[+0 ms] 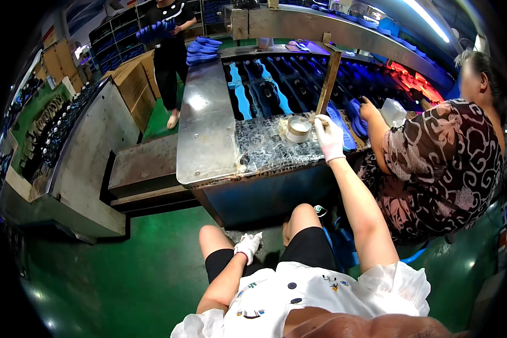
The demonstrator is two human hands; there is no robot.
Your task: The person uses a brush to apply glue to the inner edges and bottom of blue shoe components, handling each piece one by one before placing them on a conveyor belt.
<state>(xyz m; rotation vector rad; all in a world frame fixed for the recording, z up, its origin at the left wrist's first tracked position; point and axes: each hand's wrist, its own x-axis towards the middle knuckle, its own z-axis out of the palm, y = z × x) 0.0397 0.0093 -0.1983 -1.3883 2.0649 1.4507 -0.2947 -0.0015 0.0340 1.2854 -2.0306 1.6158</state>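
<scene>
My right hand (pixel 328 137), in a white glove, reaches forward over the worktop. Its fingers are closed on a short light-brown handle, which looks like a brush; its far end is at the rim of a small round pot (pixel 298 129) with whitish contents. My left hand (pixel 248 245), also gloved in white, rests by my left knee, fingers loosely apart and holding nothing. Right of the pot, a long blue shoe sole (pixel 341 127) lies behind my right hand, partly hidden. Several bright blue soles (pixel 240 91) lie in rows on the dark conveyor beyond.
A co-worker in a patterned top (pixel 439 163) sits at my right, one hand at stacked blue soles (pixel 356 117). A wooden post (pixel 328 81) rises behind the pot. Another person (pixel 169 56) stands far left holding blue soles, near a sole stack (pixel 203 50) and cardboard boxes (pixel 134 84).
</scene>
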